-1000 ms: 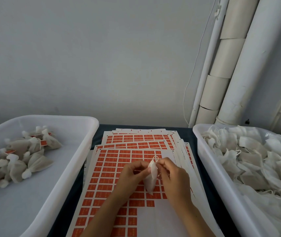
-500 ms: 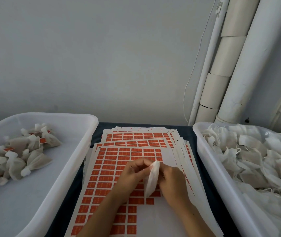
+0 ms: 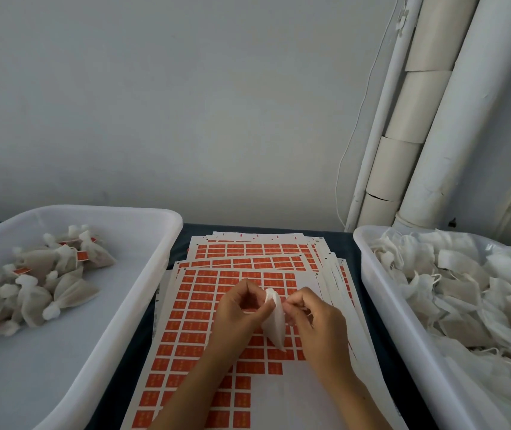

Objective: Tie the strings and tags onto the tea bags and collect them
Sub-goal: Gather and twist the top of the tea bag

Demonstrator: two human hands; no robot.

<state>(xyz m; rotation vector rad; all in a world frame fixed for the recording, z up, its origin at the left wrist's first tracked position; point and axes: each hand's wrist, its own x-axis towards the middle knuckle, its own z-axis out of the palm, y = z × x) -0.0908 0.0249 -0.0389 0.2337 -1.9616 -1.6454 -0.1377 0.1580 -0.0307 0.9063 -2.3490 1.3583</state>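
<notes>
Both hands meet over the middle of the table, above the tag sheets (image 3: 214, 308); between them hangs one tea bag (image 3: 274, 325), white and tapering, its gathered top up and its body drooping toward the sheets without clearly touching them; the left hand (image 3: 238, 308) pinches the bag's neck with curled fingers and thumb; the right hand (image 3: 316, 318) has its fingers curled close beside the top of the bag and pinches at it, a thin string (image 3: 305, 309) showing by those fingers, though how the string runs is too fine to tell.

The sheets lie in a fanned stack on a dark table (image 3: 349, 240), printed with rows of orange tags; the top sheet has bare white patches at its near end and its far right corner where tags are missing.

The left bin (image 3: 142, 243), white plastic, holds a small heap of tied bags (image 3: 40, 283) toward its far left side, several with orange tags showing; the right bin (image 3: 369, 274), also white, is piled with loose bags (image 3: 465, 293) and strings.

Behind stand a pale wall (image 3: 186, 103) and white pipes (image 3: 440, 135) at the right, with a thin cord beside them.
</notes>
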